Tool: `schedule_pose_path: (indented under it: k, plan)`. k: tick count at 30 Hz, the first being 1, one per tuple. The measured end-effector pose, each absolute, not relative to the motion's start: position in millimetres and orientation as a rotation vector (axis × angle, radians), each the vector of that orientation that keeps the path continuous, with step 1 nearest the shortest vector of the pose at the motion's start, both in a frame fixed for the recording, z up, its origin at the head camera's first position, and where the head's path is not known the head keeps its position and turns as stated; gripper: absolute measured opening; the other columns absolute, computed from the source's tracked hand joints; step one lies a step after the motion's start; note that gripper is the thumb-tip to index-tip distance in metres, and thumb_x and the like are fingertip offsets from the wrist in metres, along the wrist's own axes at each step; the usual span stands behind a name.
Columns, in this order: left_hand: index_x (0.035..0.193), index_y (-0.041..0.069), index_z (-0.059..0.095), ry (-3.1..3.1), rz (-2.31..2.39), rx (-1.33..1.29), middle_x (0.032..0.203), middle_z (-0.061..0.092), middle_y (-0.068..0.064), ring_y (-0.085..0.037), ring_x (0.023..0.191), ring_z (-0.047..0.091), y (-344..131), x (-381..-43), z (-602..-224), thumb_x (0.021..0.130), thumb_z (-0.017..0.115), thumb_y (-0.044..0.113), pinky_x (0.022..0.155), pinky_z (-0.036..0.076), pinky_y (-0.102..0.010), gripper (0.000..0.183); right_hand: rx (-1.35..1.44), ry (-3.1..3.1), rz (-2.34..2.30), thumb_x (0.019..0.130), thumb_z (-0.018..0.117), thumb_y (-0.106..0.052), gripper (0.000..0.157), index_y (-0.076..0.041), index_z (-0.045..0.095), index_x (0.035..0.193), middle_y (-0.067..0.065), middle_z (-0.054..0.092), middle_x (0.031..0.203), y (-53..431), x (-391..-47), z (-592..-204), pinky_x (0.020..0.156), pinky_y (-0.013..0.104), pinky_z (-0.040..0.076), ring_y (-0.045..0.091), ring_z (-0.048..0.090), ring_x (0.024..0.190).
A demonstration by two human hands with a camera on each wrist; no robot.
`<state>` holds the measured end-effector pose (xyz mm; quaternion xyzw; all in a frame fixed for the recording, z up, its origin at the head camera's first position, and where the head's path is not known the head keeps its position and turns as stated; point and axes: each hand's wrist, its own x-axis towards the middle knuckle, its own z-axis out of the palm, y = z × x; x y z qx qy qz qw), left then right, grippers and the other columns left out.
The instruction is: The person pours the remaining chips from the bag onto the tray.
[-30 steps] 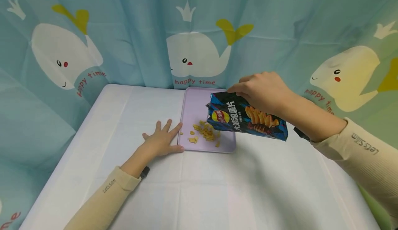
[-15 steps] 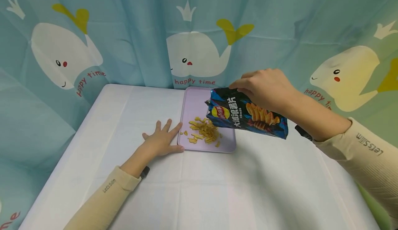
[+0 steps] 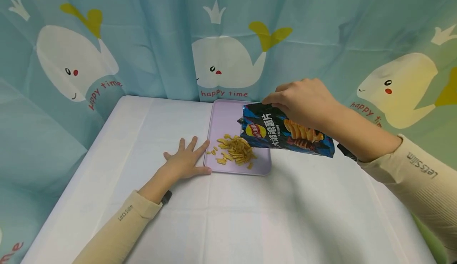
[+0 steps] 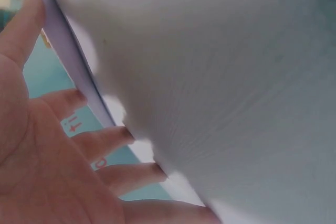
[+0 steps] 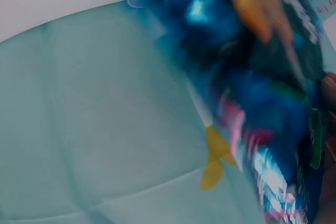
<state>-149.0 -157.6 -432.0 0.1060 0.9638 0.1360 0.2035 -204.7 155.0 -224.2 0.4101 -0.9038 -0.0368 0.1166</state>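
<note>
My right hand (image 3: 303,99) grips a dark blue chip bag (image 3: 271,131) by its upper edge, holding it tilted with its torn mouth toward the left. Below that mouth, a heap of yellow ridged chips (image 3: 238,151) lies on a light purple tray (image 3: 257,169). Fingers spread, my left hand (image 3: 185,163) rests on the table with thumb and index fingertip at the tray's left edge. The left wrist view shows the left palm and the tray's side (image 4: 68,51). In the right wrist view the shiny bag (image 5: 252,77) is blurred, with a few fingers at the right edge.
A white cloth covers the table (image 3: 228,224). Behind and along the sides hangs a blue-green curtain (image 3: 160,38) with printed whales; the tray's far end reaches close to it. Dark wrist devices sit on both wrists.
More chips have dropped from the bag, and the heap on the tray has grown. The right hand and bag have shifted slightly up, then a little right. My left hand stays put.
</note>
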Motion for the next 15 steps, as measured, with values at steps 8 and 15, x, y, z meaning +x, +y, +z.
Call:
schedule_pose_path:
  k: [8,15]
  plan:
    - [0.161,0.03,0.016,2.692,0.373,0.297,0.167,0.007,-0.018,-0.055,0.148,-0.001,-158.4,-148.7,-432.4,0.083,0.065,0.068,0.089,0.016,-0.091,0.1,1.228,-2.637,-0.136,0.097,0.066,-0.015,0.021,-0.024,0.078,0.112,0.0,0.076,0.096,151.2,-205.2,-222.2,0.039,0.03,0.035,0.017,0.05,0.048]
    - [0.161,0.031,0.015,2.693,0.373,0.302,0.167,0.007,-0.018,-0.055,0.148,-0.001,-158.7,-149.1,-432.9,0.083,0.064,0.069,0.089,0.016,-0.091,0.1,1.246,-2.603,-0.139,0.097,0.065,-0.014,0.021,-0.024,0.078,0.111,0.0,0.075,0.092,148.8,-204.4,-220.4,0.039,0.031,0.036,0.017,0.051,0.048]
